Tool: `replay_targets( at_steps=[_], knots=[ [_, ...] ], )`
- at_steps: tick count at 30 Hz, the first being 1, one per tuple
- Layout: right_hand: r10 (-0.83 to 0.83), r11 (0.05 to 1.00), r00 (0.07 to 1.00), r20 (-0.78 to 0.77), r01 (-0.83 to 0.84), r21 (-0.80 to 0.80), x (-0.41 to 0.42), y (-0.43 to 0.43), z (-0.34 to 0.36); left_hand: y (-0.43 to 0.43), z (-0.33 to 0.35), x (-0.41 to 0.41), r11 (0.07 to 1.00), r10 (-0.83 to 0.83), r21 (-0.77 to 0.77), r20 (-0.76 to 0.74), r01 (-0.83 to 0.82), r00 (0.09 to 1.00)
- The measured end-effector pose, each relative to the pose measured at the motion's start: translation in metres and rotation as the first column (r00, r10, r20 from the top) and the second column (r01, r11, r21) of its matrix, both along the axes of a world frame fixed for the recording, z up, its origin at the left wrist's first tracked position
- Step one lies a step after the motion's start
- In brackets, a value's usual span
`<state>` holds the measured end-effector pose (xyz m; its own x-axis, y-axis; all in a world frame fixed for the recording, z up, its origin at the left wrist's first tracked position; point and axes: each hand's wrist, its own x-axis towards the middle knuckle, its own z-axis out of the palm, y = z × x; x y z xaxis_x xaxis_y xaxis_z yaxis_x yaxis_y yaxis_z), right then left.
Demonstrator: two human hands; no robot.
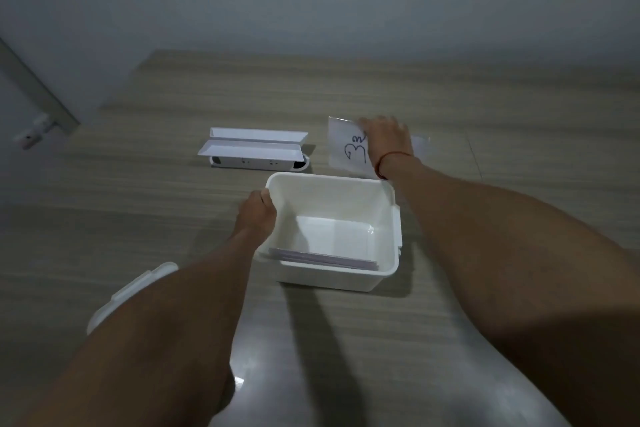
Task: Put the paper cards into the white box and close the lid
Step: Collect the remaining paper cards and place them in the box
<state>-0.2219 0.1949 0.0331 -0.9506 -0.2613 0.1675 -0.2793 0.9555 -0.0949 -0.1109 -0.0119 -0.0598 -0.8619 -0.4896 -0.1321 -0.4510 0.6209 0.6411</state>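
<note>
The white box (pixel 389 218) stands open in the middle of the wooden table. Several paper cards (pixel 325 258) lie flat inside it along the near wall. My left hand (pixel 258 211) grips the box's left rim at its far corner. Just beyond the box to the right, my right hand (pixel 384 137) rests on a paper card (pixel 346 146) with dark handwriting; the card's left edge is lifted off the table. Another card edge (pixel 420 142) shows to the right of that hand. The box's white lid (pixel 135 289) lies at the near left, mostly hidden under my left forearm.
A white power strip box (pixel 254 151) with an open flip cover sits on the table (pixel 485 107) beyond the box to the left. A grey wall runs behind the table. The table's left edge drops to the floor at the far left.
</note>
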Motion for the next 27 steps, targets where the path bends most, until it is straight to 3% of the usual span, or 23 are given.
replay_targets(
  at_steps=[5,9,18,27],
  knots=[
    [0.019,0.997,0.996,-0.09,-0.025,-0.067,0.014,-0.007,0.038,0.007,0.014,0.011,1.0,-0.021,0.014,0.097,0.02,0.995],
    [0.061,0.984,0.998,-0.027,-0.064,-0.166,0.035,-0.012,0.046,0.006,0.018,0.022,0.997,-0.014,0.078,0.179,0.0,0.984],
    [0.133,0.985,0.981,0.139,-0.115,-0.131,0.084,-0.021,0.021,0.003,0.013,0.04,0.98,-0.012,0.199,0.142,-0.017,0.99],
    [0.156,0.966,0.96,0.233,-0.099,-0.239,0.091,-0.033,0.019,0.004,0.014,0.041,0.961,-0.001,0.277,0.1,-0.027,0.995]
  ],
)
